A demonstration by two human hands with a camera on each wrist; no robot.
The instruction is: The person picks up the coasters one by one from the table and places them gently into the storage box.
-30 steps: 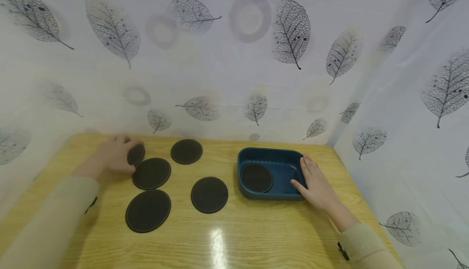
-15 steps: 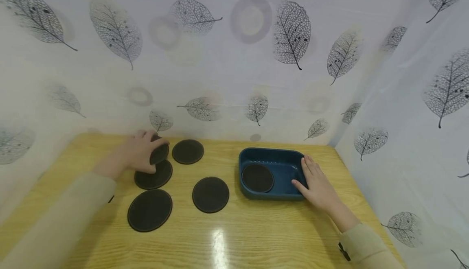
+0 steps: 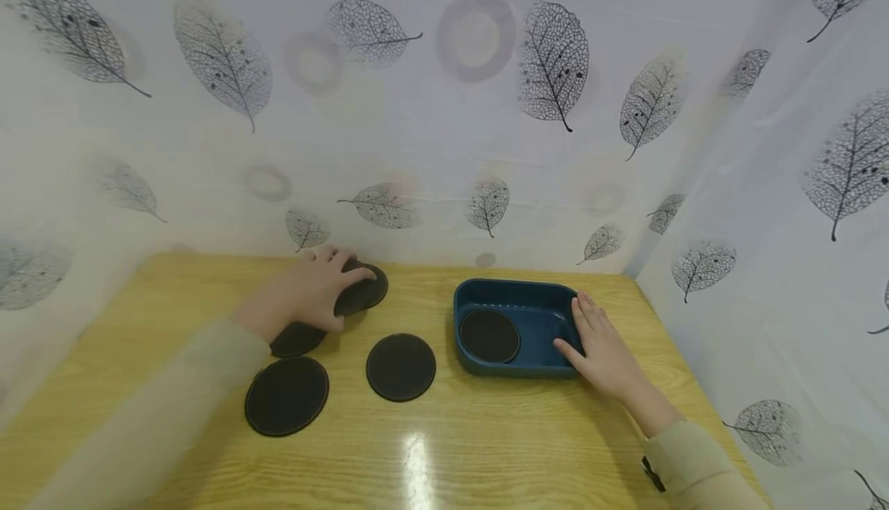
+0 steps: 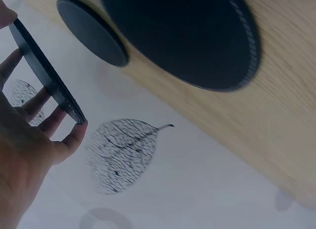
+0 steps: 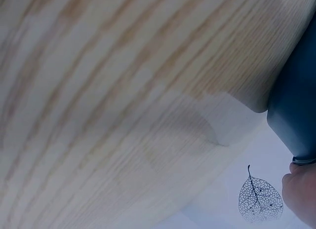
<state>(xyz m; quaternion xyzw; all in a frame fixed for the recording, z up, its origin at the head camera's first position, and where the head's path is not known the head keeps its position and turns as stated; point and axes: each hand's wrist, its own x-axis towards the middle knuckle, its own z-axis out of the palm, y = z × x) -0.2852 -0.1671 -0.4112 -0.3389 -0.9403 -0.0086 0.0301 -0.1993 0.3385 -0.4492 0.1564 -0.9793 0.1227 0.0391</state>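
My left hand (image 3: 305,290) holds a black round coaster (image 4: 47,73) by its edge, thumb on one side and fingers on the other. In the head view it overlaps another coaster (image 3: 379,285) at the back of the table. Beneath my left wrist a further coaster (image 3: 297,339) is partly hidden. Two more lie toward the front, a left coaster (image 3: 287,396) and a middle coaster (image 3: 400,367). My right hand (image 3: 603,352) rests on the right wall of a blue rectangular bin (image 3: 514,372), fingers straight, thumb over the rim. One coaster (image 3: 489,336) lies inside the bin at its left.
The light wooden table (image 3: 347,456) ends at the back against a white leaf-print curtain (image 3: 417,140). The same curtain runs along the right side.
My left hand has carried its coaster to the right, from the far left, over the other coasters to the one at the back. The right hand and bin stay in place.
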